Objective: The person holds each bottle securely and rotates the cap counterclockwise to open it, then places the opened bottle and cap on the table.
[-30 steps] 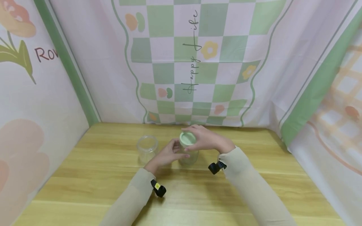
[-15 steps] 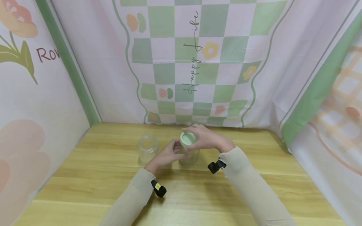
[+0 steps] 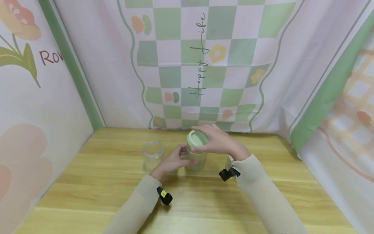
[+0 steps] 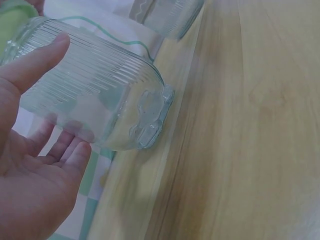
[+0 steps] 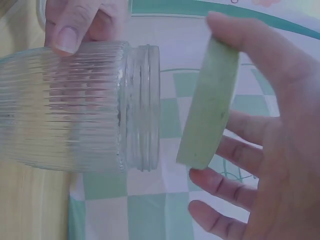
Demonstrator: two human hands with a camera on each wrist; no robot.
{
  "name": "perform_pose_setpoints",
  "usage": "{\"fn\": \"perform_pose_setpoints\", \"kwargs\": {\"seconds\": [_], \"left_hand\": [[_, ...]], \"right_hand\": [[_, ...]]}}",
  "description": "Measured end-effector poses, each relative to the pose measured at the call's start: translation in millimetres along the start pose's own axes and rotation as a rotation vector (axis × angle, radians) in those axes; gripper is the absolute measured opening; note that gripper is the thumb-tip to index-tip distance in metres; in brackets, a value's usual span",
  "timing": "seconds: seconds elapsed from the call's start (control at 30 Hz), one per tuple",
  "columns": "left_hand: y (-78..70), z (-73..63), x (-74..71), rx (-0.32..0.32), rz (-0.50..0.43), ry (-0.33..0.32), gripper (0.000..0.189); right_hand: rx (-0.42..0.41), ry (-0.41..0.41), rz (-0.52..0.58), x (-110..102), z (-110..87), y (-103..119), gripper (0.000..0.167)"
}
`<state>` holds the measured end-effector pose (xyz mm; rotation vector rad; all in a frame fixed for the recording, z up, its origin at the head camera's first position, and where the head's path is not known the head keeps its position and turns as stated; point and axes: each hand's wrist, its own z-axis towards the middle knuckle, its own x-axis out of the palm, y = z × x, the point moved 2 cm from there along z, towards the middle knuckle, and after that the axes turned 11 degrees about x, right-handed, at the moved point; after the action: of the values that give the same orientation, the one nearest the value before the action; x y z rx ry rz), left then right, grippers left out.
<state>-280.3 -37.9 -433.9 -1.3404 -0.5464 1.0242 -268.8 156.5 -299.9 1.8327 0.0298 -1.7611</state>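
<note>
Two glass jars on wooden table

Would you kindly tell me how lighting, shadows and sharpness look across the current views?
Head view: even light, soft shadow on the table beside the left sleeve; left wrist view: slight haze, thin highlights on the ribs of the held jar; right wrist view: mildly soft, yet the jar's ribs and the green lid are readable.

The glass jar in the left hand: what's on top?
Nothing sits atop the glass jar: the right hand holds the green lid off its mouth. In the head view, the lid mostly hides that mouth.
</note>
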Motion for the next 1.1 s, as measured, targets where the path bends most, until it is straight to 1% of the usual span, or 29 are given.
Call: {"fn": "perform_pose_setpoints", "kwargs": {"seconds": [0.17, 0.27, 0.5, 0.63, 0.8, 0.9, 1.1], "left_hand": [[1.4, -1.0, 0.6, 0.01, -0.003, 0.008, 0.089], [3.0, -1.0, 0.6, 0.007, -0.006, 0.012, 0.089], [3.8, 0.3, 0.6, 0.003, -0.016, 0.001, 0.088], [3.0, 0.4, 0.5, 0.001, -0.003, -0.001, 0.089], [2.4, 0.7, 0.7, -0.014, 0.009, -0.008, 0.09], [2.3, 1.0, 0.9, -0.017, 0.008, -0.013, 0.09], [2.6, 0.4, 1.1, -0.018, 0.013, -0.017, 0.091]], "right_hand": [[-0.013, -0.023, 0.072, -1, -10.3, -2, 0.088], [-0.002, -0.023, 0.11, -2, -17.3, -3, 0.086], [0.015, 0.02, 0.128, 0, -29.4, -7, 0.087], [0.011, 0.059, 0.194, 2, -36.4, -10, 0.084], [-0.018, 0.088, 0.254, 5, -43.1, -12, 0.081], [-0.035, 0.082, 0.256, 6, -44.6, -12, 0.081], [-0.084, 0.062, 0.218, 11, -47.0, -13, 0.084]]}}
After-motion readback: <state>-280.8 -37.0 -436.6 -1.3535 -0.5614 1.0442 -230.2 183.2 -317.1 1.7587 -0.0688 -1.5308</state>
